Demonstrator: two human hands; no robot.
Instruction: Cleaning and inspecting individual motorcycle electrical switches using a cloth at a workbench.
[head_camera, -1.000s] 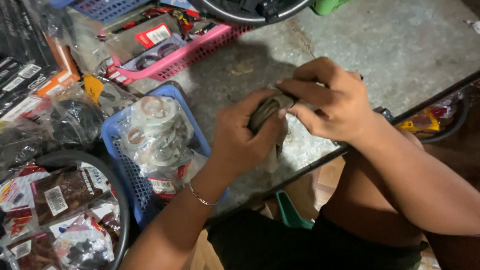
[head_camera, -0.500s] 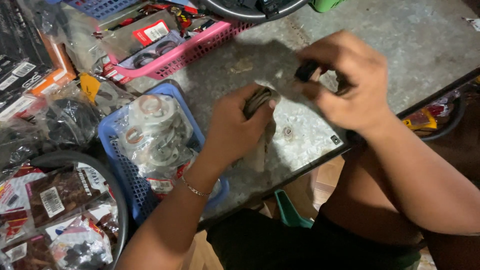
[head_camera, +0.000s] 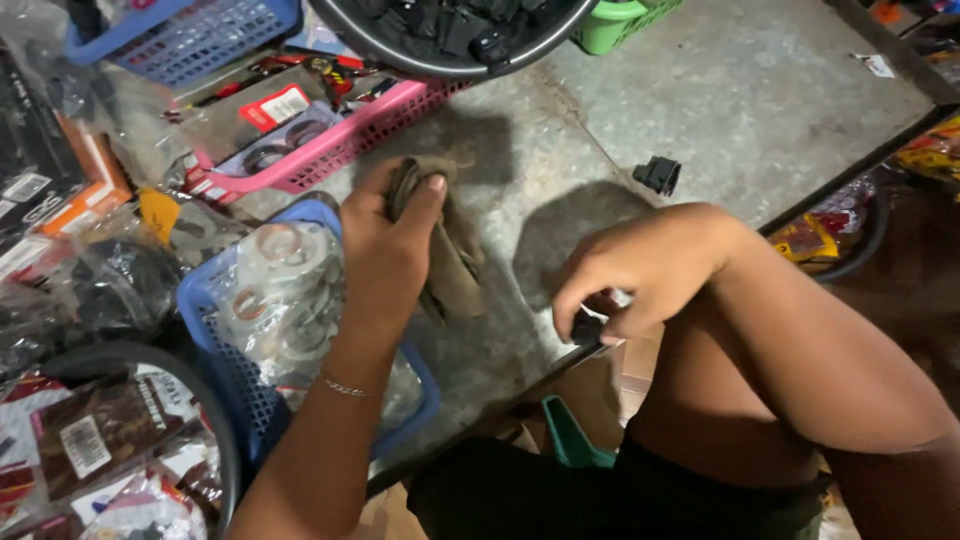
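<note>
My left hand (head_camera: 385, 255) grips a dirty brown-grey rag (head_camera: 450, 265) that hangs down onto the grey metal table (head_camera: 760, 100), just right of a blue basket. My right hand (head_camera: 645, 270) is at the table's near edge, fingers pinched on a small dark part (head_camera: 588, 327) that is mostly hidden by the fingers. A small black plastic piece (head_camera: 657, 175) lies alone on the table, beyond my right hand.
A blue basket (head_camera: 225, 375) of bagged rings sits left of my left hand. A pink basket (head_camera: 330, 150) with packaged parts stands behind it. A black tyre rim (head_camera: 450, 65) and green basket (head_camera: 615, 25) are at the back. Packets pile at the left.
My hands have separated. The left hand moved up and left with the rag; the right hand dropped to the table's near edge with the small dark part.
</note>
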